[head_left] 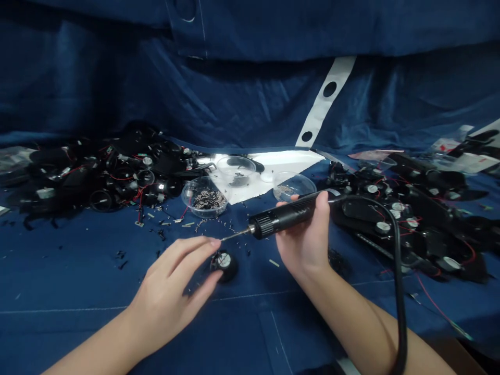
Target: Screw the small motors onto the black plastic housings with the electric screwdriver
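My right hand (302,245) is wrapped around a black electric screwdriver (287,215), which points left and slightly down. Its thin metal bit (234,234) reaches the index fingertip of my left hand (175,281). Between the spread thumb and fingers of that hand sits a small round black part with a white disc (224,259). The thumb lies at its lower edge; I cannot tell whether a screw is on the bit tip. A black cable (397,260) runs from the screwdriver's back end over my right forearm.
Clear dishes of small screws (207,200) stand beyond my hands, near a white sheet (269,166). A heap of black housings with red wires (128,172) lies left, another pile of black parts (390,219) right. Loose screws (122,258) dot the blue cloth (78,291).
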### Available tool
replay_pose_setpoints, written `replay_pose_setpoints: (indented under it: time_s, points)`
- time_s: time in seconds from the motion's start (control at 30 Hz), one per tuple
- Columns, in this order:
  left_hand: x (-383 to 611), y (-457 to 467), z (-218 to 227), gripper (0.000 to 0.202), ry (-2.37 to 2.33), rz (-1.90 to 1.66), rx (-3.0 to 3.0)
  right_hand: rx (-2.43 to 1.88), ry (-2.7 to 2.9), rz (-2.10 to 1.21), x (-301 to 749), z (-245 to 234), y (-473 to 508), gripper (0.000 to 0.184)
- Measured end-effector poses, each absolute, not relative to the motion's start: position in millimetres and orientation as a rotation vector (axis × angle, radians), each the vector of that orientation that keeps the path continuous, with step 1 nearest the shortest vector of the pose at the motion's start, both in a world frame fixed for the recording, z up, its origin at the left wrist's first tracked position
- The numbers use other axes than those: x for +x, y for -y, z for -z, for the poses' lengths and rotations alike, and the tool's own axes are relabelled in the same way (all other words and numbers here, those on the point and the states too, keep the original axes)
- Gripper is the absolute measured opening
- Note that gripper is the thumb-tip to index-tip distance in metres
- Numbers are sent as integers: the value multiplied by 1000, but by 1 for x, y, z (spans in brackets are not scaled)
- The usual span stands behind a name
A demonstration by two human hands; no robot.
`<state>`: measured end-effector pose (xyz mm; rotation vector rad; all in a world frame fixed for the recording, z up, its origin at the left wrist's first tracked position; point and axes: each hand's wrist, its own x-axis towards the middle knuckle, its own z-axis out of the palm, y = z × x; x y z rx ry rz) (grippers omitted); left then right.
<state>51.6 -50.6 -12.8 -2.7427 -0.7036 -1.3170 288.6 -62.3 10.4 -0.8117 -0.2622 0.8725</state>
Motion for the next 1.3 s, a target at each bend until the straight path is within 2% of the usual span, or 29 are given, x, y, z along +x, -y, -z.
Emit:
replay_pose_setpoints:
  time_s: [0.23, 0.6, 0.73, 0.8, 0.97, 1.3]
  points:
    - [51, 47, 16, 43, 528, 1307, -2788, -823, 123, -915, 292, -17, 59, 47]
    - [36, 39, 14, 40, 432, 1160, -2936, -828, 148, -922, 295, -19, 61, 47]
    - [30, 34, 10, 45, 458, 1065, -2969, -831, 167, -915, 297, -19, 61, 48]
    - [29, 33, 8, 45, 497, 1081, -2928, -833, 168, -914, 297, -19, 61, 48]
    - [31, 33, 6, 29, 454, 1135, -2926, -834, 189, -911, 297, -19, 61, 48]
    - [30, 34, 6, 32, 394, 1205, -2823, -862, 213, -893, 298, -15, 62, 47]
